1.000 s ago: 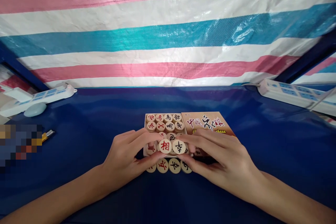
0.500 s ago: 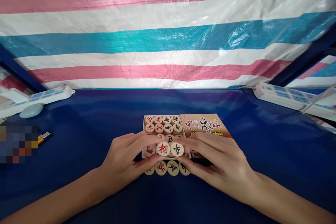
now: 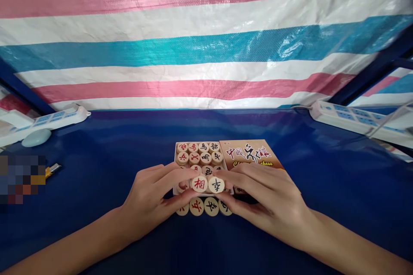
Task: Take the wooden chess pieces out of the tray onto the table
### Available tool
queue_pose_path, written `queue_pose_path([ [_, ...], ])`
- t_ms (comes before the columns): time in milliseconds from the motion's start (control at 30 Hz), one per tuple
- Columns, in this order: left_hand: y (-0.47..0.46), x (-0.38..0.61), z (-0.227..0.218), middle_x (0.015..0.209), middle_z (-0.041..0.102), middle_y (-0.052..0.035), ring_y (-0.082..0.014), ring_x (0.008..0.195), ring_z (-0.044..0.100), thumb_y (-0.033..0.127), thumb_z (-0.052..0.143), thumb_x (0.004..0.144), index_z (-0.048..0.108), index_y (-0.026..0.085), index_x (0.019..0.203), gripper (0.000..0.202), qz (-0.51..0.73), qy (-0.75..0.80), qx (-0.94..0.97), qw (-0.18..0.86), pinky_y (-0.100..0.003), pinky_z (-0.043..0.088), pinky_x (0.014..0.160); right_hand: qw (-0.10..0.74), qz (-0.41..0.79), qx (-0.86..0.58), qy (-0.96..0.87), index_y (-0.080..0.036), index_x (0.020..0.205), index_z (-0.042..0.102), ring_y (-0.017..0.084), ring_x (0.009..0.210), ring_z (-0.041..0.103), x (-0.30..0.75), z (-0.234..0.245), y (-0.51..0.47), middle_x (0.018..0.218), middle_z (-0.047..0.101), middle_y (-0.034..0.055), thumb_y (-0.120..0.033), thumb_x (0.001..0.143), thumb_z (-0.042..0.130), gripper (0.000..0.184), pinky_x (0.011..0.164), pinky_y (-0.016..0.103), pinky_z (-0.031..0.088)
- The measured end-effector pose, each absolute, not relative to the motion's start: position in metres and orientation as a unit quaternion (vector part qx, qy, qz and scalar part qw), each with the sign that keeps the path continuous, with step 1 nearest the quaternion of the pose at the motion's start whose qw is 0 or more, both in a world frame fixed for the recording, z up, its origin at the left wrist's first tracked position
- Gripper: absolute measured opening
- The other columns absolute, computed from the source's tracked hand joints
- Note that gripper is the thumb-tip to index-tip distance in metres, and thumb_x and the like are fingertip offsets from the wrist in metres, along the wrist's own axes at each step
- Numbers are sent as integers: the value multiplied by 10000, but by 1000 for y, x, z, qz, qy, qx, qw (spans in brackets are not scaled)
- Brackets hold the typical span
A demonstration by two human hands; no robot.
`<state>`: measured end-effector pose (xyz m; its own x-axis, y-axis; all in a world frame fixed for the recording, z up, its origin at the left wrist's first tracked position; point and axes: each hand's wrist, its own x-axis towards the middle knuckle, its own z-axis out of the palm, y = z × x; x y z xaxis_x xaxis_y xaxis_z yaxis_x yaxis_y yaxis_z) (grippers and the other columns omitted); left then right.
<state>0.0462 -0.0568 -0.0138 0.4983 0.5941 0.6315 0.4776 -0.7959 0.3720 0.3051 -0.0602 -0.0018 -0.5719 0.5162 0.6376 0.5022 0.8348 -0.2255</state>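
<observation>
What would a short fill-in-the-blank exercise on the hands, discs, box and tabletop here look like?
1. The left hand pinches the left disc, lettered in ____.
2. The right hand pinches the right disc, lettered in ____.
3. The printed cover lies to the ____ of the open box.
4. The tabletop is coloured ____.

Missing words: red; black; right; blue.

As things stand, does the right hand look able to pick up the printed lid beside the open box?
Probably not without letting go first: the right hand is close, blocking part of the printed lid from view, but it appears occupied, pinching a black-marked piece.
</observation>
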Motion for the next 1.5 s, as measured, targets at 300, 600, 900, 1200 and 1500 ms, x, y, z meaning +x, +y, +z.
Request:
queue_pose_path([
  [300, -57, 45, -15, 836, 680, 20, -66, 679, 574, 184, 744, 860, 646, 188, 1154, 310, 395, 307, 862, 80, -183, 447, 640, 364, 14, -291, -885, -169, 1214, 634, 112, 788, 597, 306, -2, -61, 813, 612, -9, -188, 878, 705, 345, 783, 261, 501],
  [600, -59, 46, -13, 813, 678, 14, -77, 686, 601, 195, 738, 862, 645, 185, 1113, 267, 396, 307, 862, 81, -186, 475, 657, 355, 11, -291, -889, -175, 1191, 627, 125, 763, 614, 306, 0, -63, 800, 617, -6, -203, 904, 666, 292, 708, 265, 507],
  [900, -58, 46, -13, 808, 681, 18, -77, 656, 592, 224, 723, 879, 640, 205, 1134, 269, 392, 309, 863, 75, -183, 460, 606, 356, 10, -286, -890, -149, 1175, 640, 126, 763, 626, 306, 2, -62, 802, 627, 4, -196, 892, 677, 290, 732, 265, 510],
  [1200, -58, 48, -11, 786, 682, 26, -60, 548, 525, 235, 710, 886, 642, 211, 1115, 241, 393, 310, 863, 67, -179, 406, 505, 354, 9, -285, -890, -175, 1210, 613, 149, 818, 655, 308, -2, -62, 871, 663, 24, -219, 881, 692, 341, 727, 290, 536],
  [1500, -83, 28, 13, 885, 635, 11, -58, 558, 510, 236, 676, 890, 625, 244, 1142, 257, 392, 405, 821, 86, -180, 467, 523, 382, -34, -339, -859, -200, 1183, 636, 214, 970, 697, 316, 21, -88, 1043, 713, 60, -193, 829, 733, 368, 829, 331, 588],
])
